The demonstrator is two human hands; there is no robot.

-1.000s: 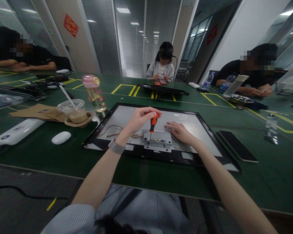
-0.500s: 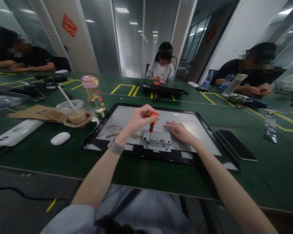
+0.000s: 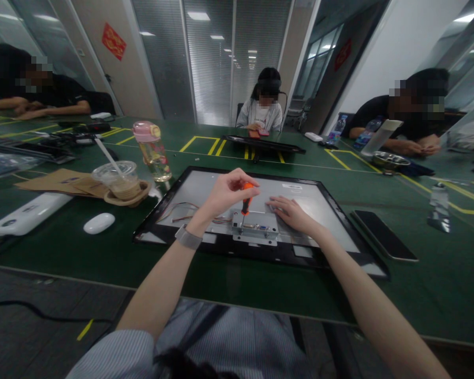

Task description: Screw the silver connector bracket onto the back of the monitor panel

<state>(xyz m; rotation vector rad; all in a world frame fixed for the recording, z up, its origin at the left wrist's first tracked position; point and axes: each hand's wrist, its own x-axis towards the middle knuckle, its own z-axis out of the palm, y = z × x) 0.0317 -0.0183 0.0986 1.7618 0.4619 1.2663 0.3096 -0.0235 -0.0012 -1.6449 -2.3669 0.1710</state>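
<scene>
My left hand [image 3: 232, 190] is closed round the top of a screwdriver [image 3: 246, 199] with an orange and black handle. The screwdriver stands nearly upright, its shaft reaching down to the front left part of a silver metal bracket box [image 3: 256, 218] with ports on its near side. Whether the tip sits on a screw is too small to tell. Beneath lies a flat display panel [image 3: 197, 184] with a grey back and black frame. My right hand [image 3: 290, 211] rests flat on the panel just right of the box, fingers spread. Thin coloured wires [image 3: 177, 213] lie left of the box.
A phone [image 3: 385, 235] lies right of the panel. To the left are a white mouse [image 3: 99, 223], a white power strip-like device [image 3: 27, 213], an iced drink cup [image 3: 120, 184] and a pink-lidded bottle [image 3: 152, 152]. Another dark panel [image 3: 264, 143] lies ahead. Several people sit around the table.
Almost nothing differs. The view has shifted very slightly, while both hands and the screwdriver keep their places on the box and panel.
</scene>
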